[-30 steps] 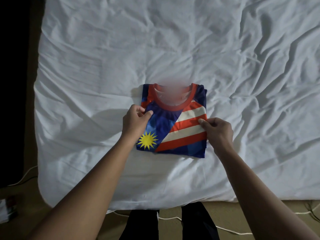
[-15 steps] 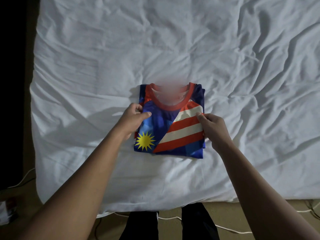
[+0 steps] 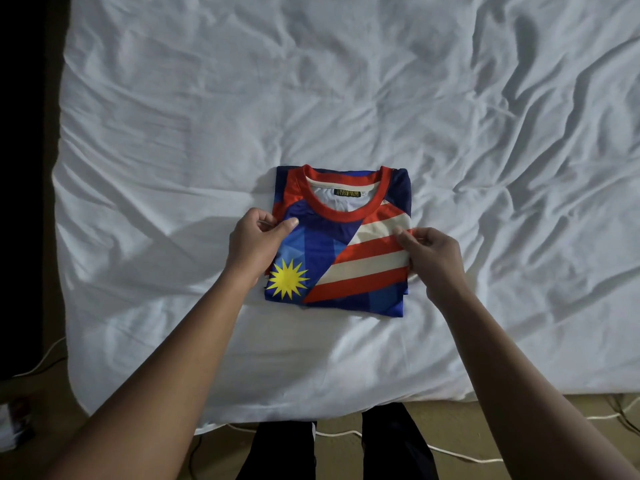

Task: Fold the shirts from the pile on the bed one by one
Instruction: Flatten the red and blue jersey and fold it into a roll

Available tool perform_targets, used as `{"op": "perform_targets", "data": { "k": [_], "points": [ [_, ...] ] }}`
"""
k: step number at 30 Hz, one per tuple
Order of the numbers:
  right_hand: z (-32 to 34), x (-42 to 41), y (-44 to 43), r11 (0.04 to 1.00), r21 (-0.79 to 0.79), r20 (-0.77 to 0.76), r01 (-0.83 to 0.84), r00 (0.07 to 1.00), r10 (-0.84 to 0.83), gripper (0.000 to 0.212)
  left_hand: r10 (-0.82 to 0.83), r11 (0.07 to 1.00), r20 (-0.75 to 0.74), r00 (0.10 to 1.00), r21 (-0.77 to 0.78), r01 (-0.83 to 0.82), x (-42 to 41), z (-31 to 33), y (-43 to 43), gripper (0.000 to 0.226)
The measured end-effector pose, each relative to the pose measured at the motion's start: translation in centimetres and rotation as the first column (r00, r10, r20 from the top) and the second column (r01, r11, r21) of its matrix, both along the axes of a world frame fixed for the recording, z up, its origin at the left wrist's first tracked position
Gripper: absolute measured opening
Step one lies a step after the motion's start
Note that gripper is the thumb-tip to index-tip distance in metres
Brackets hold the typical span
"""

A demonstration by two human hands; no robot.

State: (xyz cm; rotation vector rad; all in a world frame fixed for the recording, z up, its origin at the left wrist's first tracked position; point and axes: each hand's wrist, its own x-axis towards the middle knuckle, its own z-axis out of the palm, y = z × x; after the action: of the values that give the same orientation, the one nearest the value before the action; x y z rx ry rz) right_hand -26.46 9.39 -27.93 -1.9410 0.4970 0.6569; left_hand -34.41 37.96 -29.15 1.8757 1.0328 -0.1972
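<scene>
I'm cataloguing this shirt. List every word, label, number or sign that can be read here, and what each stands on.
"XL", seemingly: small white size tag inside the collar of the folded shirt.
Black neck label beside it, yellow print: too small to read.
Yellow star on the shirt's front: an emblem, no letters.
No other text can be read.

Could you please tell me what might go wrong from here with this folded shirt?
The left hand and right hand pinch only the side edges of the folded shirt; lifted so, its layers might sag and unfold.
The white cable on the floor near the person's legs might trip them.
</scene>
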Motion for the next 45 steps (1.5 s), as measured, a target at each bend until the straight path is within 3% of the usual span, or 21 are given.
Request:
{"op": "perform_targets", "data": {
  "k": [5, 8, 12, 16, 20, 22, 24, 27, 31, 34, 40, 45],
  "points": [
    [0.0, 2.7, 1.7, 0.999, -0.023, 0.036, -0.034, 0.999, 0.034, 0.037, -0.052, 0.994, -0.04, 0.998, 0.098, 0.056, 3.2, 0.8, -0.2, 0.039],
    [-0.4, 4.2, 2.4, 0.996, -0.054, 0.029, -0.069, 0.997, 0.071, 0.027, -0.054, 0.998, -0.085, 0.995, -0.042, 0.05, 4.8, 0.1, 0.3, 0.032],
    [-0.4, 4.8, 2.3, 0.99, -0.094, 0.049, -0.103, 0.993, 0.108, 0.02, 0.116, 0.976, 0.022, 0.993, -0.187, -0.11, 4.7, -0.2, 1.7, 0.036],
    [-0.4, 4.3, 2.3, 0.99, -0.116, 0.05, -0.079, 0.995, 0.085, 0.036, 0.112, 0.989, 0.078, 0.991, -0.109, -0.103, 3.6, -0.4, 1.3, 0.035],
    [0.1, 3.3, 1.8, 0.989, -0.076, -0.075, -0.13, 0.989, 0.124, 0.06, 0.147, 0.969, 0.007, 0.989, -0.2, -0.142, 1.4, -0.2, 1.3, 0.062],
    [0.3, 1.8, 1.2, 0.99, -0.027, -0.148, -0.137, 0.98, 0.131, 0.064, 0.154, 0.958, -0.05, 0.987, -0.235, -0.162, -0.4, -0.4, 1.5, 0.064],
    [0.2, -0.2, 0.6, 0.989, 0.009, -0.166, -0.146, 0.975, 0.146, 0.06, 0.13, 0.935, -0.101, 0.986, -0.319, -0.156, -2.0, -0.5, 1.1, 0.051],
    [-0.1, -2.2, -0.1, 0.989, -0.029, -0.106, -0.145, 0.984, 0.141, 0.051, 0.143, 0.915, -0.048, 0.989, -0.373, -0.151, -2.7, -0.5, 0.5, 0.017],
    [0.1, -3.1, -0.8, 0.997, -0.07, -0.028, -0.033, 0.999, 0.031, 0.042, 0.201, 0.956, 0.116, 0.973, -0.239, -0.169, -2.3, 0.1, 1.0, 0.028],
    [0.8, -4.0, -1.1, 0.998, -0.06, 0.024, -0.017, 1.0, 0.019, 0.027, 0.153, 0.979, 0.086, 0.984, -0.147, -0.139, -3.2, 0.1, 0.4, 0.031],
    [0.7, -5.3, -1.9, 0.997, 0.061, -0.138, -0.041, 0.989, 0.049, 0.043, 0.07, 0.964, -0.044, 0.997, -0.252, -0.079, -5.0, 0.0, -0.5, 0.047],
    [0.6, -5.9, -1.7, 0.996, 0.028, -0.068, -0.084, 0.994, 0.086, 0.016, 0.119, 0.965, 0.029, 0.992, -0.239, -0.109, -5.2, 0.3, -0.4, 0.044]
  ]
}}
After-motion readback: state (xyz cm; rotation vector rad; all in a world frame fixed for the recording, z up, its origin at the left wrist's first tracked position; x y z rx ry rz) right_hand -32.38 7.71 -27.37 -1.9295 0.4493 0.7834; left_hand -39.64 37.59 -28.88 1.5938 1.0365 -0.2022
